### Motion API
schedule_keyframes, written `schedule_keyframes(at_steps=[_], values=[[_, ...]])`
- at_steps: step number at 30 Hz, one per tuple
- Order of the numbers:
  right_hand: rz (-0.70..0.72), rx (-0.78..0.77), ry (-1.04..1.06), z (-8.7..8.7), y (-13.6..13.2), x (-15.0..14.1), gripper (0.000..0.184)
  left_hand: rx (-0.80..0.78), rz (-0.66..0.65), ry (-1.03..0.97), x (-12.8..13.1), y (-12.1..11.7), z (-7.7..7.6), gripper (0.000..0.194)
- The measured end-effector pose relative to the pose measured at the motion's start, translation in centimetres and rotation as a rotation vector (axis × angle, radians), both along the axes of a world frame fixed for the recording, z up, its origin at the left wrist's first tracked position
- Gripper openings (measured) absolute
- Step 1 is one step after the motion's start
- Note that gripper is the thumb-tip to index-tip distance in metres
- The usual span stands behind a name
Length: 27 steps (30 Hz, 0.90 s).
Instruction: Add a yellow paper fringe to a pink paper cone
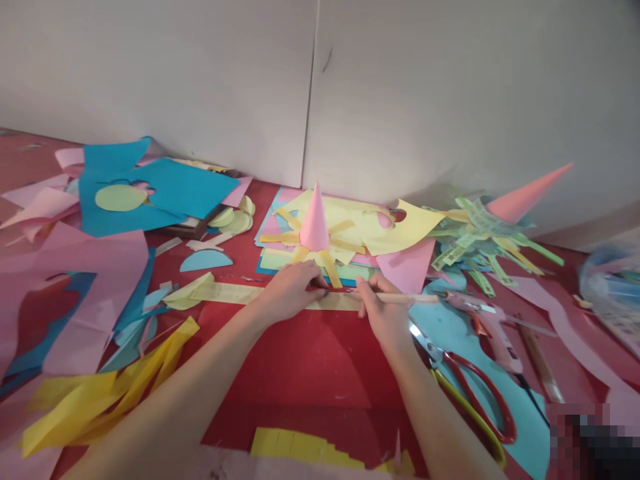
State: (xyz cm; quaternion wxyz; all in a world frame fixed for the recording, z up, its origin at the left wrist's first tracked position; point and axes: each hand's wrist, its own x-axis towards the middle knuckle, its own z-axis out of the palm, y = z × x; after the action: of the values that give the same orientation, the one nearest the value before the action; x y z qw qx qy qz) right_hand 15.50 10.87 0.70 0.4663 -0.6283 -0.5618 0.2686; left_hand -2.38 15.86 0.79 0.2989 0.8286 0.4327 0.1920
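A pale yellow strip (233,292) lies across the red table in front of me. My left hand (295,290) is closed over it, thumb and fingers bent at its middle. Closed fingers of my right hand (385,313) grip a thin tan stick (413,298), perhaps a pencil, which points rightward over the strip's right end. Just behind both hands, a pink paper cone (315,223) stands upright with yellow paper strips (330,267) spread around its base. Scissors (445,357) with red and yellow-green handles rest beside my right wrist.
A pink glue gun (493,323) lies at the right. Behind it sits another pink cone (530,193) with green strips. Blue sheets (190,190), pink paper (100,267) and folded yellow strips (115,393) cover the left. A white wall (200,80) rises behind the table.
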Motion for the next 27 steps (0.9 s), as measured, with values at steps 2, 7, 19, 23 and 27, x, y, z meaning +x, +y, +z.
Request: schedule_keyframes(at_steps=[2, 7, 19, 23, 27], values=[[-0.004, 0.011, 0.001, 0.08, -0.01, -0.02, 0.039, 0.004, 0.002, 0.002, 0.01, 0.01, -0.04, 0.004], [-0.001, 0.008, -0.018, 0.06, 0.02, -0.03, 0.038, -0.003, -0.002, -0.012, 0.03, 0.03, -0.02, 0.005], [-0.020, -0.008, 0.037, -0.34, 0.01, 0.13, 0.036, -0.011, 0.005, -0.002, 0.02, -0.03, 0.06, 0.004], [-0.033, 0.043, -0.028, -0.38, 0.01, 0.07, 0.036, -0.012, 0.003, 0.000, 0.03, 0.00, 0.11, 0.005], [-0.017, 0.033, -0.017, -0.56, 0.05, 0.10, 0.036, -0.017, 0.011, 0.002, 0.08, 0.03, 0.10, 0.005]])
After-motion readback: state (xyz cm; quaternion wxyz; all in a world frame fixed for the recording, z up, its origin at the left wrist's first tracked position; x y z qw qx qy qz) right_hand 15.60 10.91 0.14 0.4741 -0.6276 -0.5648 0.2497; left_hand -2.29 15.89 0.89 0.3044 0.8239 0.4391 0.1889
